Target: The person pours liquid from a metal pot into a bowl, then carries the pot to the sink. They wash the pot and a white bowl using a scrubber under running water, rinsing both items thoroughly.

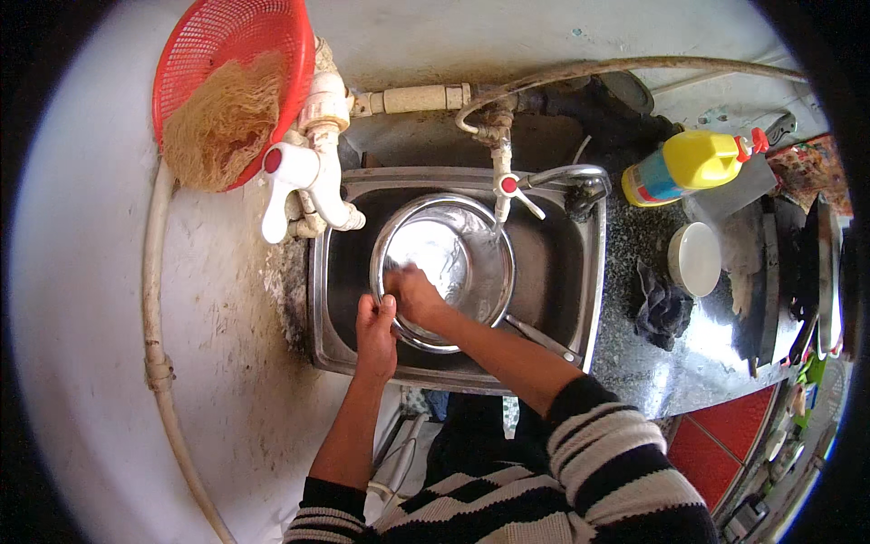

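Note:
A shiny steel saucepan (462, 263) sits in the metal sink (553, 272), its long handle (544, 339) pointing to the lower right. My left hand (375, 335) grips the near left rim, thumb on top. Inside the pan, against its left wall, is my right hand (419, 297). Its fingers are curled and somewhat blurred; whatever they hold, if anything, is hidden. Above the pan's far right rim is a tap (507, 186) with a red-dotted lever, and a thin stream seems to fall from it into the pan.
A second white tap (313, 181) juts out at the left, below a red basket (294, 45) holding a tan fibrous scrubber (222, 127). On the right counter (625, 363) stand a yellow bottle (698, 163), a white bowl (695, 259) and a dark cloth (663, 308).

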A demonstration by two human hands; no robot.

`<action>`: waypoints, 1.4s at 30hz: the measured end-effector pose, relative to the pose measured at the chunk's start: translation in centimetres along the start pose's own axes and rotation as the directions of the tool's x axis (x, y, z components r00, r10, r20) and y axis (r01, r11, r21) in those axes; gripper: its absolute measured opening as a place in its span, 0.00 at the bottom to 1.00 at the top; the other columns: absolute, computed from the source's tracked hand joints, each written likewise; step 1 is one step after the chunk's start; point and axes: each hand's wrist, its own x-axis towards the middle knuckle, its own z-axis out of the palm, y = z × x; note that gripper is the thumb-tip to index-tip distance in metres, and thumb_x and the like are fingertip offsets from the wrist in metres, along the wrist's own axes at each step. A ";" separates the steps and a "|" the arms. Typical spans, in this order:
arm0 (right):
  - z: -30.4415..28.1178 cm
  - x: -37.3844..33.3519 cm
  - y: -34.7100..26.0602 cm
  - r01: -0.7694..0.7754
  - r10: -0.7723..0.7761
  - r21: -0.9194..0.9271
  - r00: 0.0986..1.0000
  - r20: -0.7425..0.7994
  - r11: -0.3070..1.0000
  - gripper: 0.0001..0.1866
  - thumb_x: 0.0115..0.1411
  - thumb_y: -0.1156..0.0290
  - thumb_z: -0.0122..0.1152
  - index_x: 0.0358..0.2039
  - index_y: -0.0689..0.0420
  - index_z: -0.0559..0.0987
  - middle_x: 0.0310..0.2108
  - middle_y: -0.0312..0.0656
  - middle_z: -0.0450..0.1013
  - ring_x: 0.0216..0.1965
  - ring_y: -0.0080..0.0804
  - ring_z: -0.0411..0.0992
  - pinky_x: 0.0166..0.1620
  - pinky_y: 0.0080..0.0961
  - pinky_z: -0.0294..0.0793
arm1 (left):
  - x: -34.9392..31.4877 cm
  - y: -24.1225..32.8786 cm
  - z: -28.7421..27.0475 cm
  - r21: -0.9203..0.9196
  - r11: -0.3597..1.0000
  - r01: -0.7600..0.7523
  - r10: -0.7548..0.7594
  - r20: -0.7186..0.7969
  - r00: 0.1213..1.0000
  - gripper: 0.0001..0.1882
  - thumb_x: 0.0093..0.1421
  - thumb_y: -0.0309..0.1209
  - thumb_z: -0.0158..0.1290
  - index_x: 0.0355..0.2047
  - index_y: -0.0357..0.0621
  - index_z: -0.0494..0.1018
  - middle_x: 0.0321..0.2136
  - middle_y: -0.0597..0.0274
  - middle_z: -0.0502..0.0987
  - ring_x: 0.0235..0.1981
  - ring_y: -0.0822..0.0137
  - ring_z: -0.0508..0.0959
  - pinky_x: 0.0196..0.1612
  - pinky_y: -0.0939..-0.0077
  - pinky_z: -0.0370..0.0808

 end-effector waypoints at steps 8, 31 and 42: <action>-1.4 -4.3 7.0 -0.435 0.526 -0.382 0.833 0.174 0.815 0.20 0.51 0.72 0.52 0.47 0.54 0.70 0.52 0.58 0.59 0.52 0.51 0.60 0.51 0.45 0.64 | 0.3 -0.9 -0.9 -0.035 0.996 -0.085 0.087 0.063 0.994 0.08 0.62 0.35 0.46 0.28 0.48 0.61 0.22 0.73 0.64 0.21 0.82 0.61 0.23 0.86 0.59; -2.2 2.6 5.5 -0.292 0.316 0.125 0.907 -0.279 0.948 0.14 0.50 0.64 0.54 0.32 0.61 0.74 0.30 0.55 0.73 0.34 0.49 0.72 0.38 0.40 0.72 | 0.3 -0.9 -0.3 -0.045 0.999 0.000 0.001 0.011 1.000 0.08 0.61 0.34 0.46 0.28 0.47 0.61 0.23 0.73 0.63 0.21 0.83 0.60 0.22 0.87 0.58; 0.2 0.6 2.7 -0.002 0.027 0.226 0.994 -0.108 0.974 0.14 0.44 0.72 0.56 0.34 0.57 0.73 0.29 0.51 0.73 0.32 0.48 0.72 0.37 0.40 0.70 | 0.8 -1.9 -0.7 -0.162 0.987 0.025 -0.015 0.062 0.998 0.08 0.62 0.34 0.45 0.29 0.48 0.60 0.23 0.73 0.62 0.21 0.83 0.59 0.22 0.87 0.59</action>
